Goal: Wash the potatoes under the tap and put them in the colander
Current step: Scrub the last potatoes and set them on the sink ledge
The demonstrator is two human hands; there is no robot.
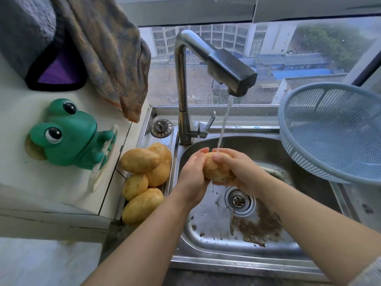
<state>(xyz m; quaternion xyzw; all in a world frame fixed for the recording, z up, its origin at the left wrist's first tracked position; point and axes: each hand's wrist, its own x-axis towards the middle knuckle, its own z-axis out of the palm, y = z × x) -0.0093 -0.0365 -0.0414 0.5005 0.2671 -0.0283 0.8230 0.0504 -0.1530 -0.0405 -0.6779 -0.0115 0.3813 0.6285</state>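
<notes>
I hold one potato (217,168) between both hands over the sink (208,242), right under the tap (231,72). Its long axis runs from far to near, with the near end leaning a little to the right. The far end points up toward the spout, and the stream of water (224,122) lands there. My left hand (192,174) wraps the left side of the potato, its fingers curled round the far end so that the tips show at the top. My right hand (239,168) cups the right side and the underside, its fingers bent over the far end and touching the wet skin where the water falls. Both hands grip the potato firmly, and neither touches anything else. The potato is above the basin, a little farther from me than the drain (239,200), and clear of the sink floor. Four more potatoes (142,205) lie heaped on the ledge just left of the sink, touching one another. The blue colander (334,131) sits at the right edge of the sink, well apart from my hands. It is tilted, with its open mouth facing left and toward me. A green frog (68,133) stands on the white counter at the left, and a towel (109,54) hangs above it at the far side.
</notes>
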